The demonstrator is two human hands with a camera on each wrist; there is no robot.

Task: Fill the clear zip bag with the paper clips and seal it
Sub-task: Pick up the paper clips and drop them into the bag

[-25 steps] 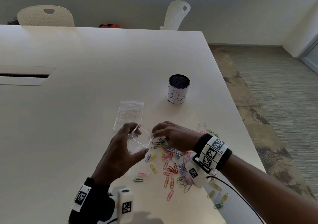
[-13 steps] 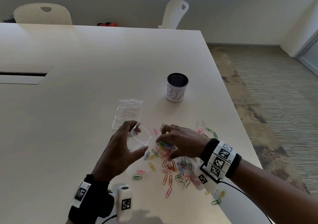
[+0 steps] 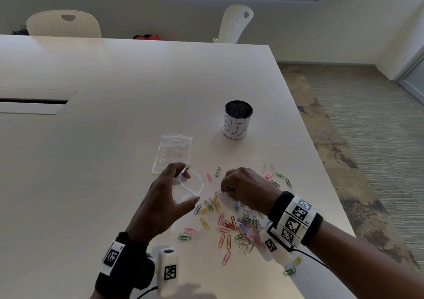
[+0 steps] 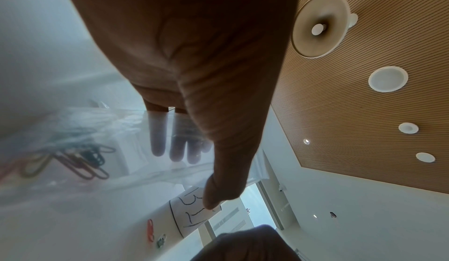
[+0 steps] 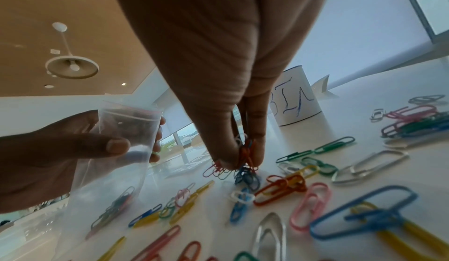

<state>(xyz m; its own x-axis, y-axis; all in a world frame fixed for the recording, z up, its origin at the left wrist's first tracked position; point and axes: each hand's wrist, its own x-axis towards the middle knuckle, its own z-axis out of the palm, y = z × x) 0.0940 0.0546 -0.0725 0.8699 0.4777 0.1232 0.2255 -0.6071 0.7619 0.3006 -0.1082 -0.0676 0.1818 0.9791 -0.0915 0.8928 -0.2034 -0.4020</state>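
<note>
My left hand (image 3: 165,197) holds a clear zip bag (image 3: 191,184) upright just above the table, thumb on one side and fingers on the other, its mouth bowed open toward the right. Several coloured clips lie in the bag's bottom (image 5: 114,205). My right hand (image 3: 243,188) hovers low over the scattered coloured paper clips (image 3: 236,225) and pinches a small bunch of clips (image 5: 248,153) between thumb and fingertips. In the left wrist view the bag (image 4: 97,150) shows the clips inside and my fingers through the plastic.
A second clear bag (image 3: 173,153) lies flat beyond my left hand. A mesh cup labelled BIN (image 3: 237,123) stands further back. More clips (image 3: 278,179) are strewn to the right near the table's right edge (image 3: 321,172). Two white chairs stand at the far side.
My right hand has drawn back right from the bag's mouth to the clip pile and pinched up a bunch of clips. The left hand kept the bag open in place.
</note>
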